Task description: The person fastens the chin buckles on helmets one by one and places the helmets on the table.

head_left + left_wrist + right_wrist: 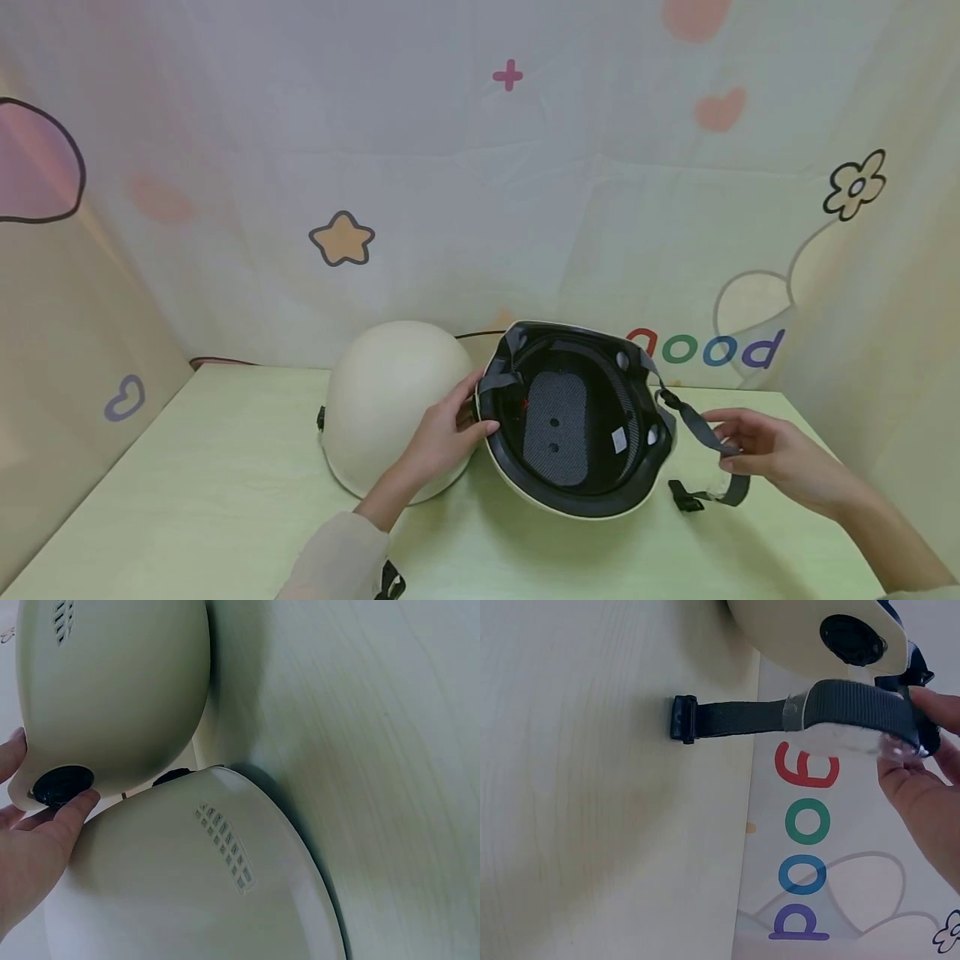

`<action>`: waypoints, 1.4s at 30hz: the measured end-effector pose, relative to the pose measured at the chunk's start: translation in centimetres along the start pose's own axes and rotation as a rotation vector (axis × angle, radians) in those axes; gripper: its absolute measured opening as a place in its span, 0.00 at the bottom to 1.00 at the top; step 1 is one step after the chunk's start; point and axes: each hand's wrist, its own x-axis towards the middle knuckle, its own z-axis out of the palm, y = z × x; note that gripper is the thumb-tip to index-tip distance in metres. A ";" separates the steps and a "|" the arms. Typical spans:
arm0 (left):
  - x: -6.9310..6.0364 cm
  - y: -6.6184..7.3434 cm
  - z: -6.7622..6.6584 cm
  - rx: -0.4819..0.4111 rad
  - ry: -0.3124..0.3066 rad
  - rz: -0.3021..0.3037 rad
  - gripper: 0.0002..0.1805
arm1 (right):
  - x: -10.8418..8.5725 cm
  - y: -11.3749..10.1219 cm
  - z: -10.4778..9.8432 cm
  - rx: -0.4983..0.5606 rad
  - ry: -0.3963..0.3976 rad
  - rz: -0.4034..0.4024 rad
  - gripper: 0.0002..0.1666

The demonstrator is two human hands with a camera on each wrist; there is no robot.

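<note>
At the left, a cream helmet (397, 400) is resting dome-up on the pale counter (187, 500), with a small dark fitting (321, 418) showing at its left edge. In front of it, the person's pale sleeve (337, 550) is leading up to the left hand (444, 429). This hand is gripping the rim of the second helmet (555, 429), thumb on the dark inner edge and fingers outside; in the left wrist view, a fingertip is meeting the round black fitting (64, 785) on its shell.

The second helmet is standing right of the first, tilted so that its padded inside is facing the person. Whether its shell is touching the counter, I cannot tell. Farther right, a dark chin strap (697, 427) is stretching from its right side to the right hand (768, 450), which is pinching the webbing between thumb and fingers. Beyond the pinch, the strap is curving back leftward, with a black buckle (686, 496) at its loose end.

The step in hand appears to be handling the strap while the left hand is steadying the helmet. The next move is probably calling for a firm hold on the rim and careful guiding of the webbing, lest the buckle end be twisting or snagging.
</note>
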 end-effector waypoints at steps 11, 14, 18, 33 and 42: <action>0.0 0.0 0.1 -0.002 0.007 0.013 0.36 | -1.1 -0.2 -0.4 0.035 0.038 -0.113 0.31; -0.1 0.1 0.2 -0.016 0.014 0.017 0.35 | -0.9 -1.1 -0.5 0.118 0.029 -0.204 0.28; 0.0 0.1 0.2 -0.034 0.021 0.023 0.35 | -0.2 -3.1 -0.8 0.159 0.037 -0.283 0.19; 0.1 -0.3 0.3 -0.052 0.010 0.033 0.35 | 3.5 -9.2 -1.1 0.252 -0.034 -0.321 0.16; 0.0 -0.4 0.3 -0.047 0.017 0.028 0.36 | 4.3 -9.8 0.0 0.324 0.140 -0.264 0.15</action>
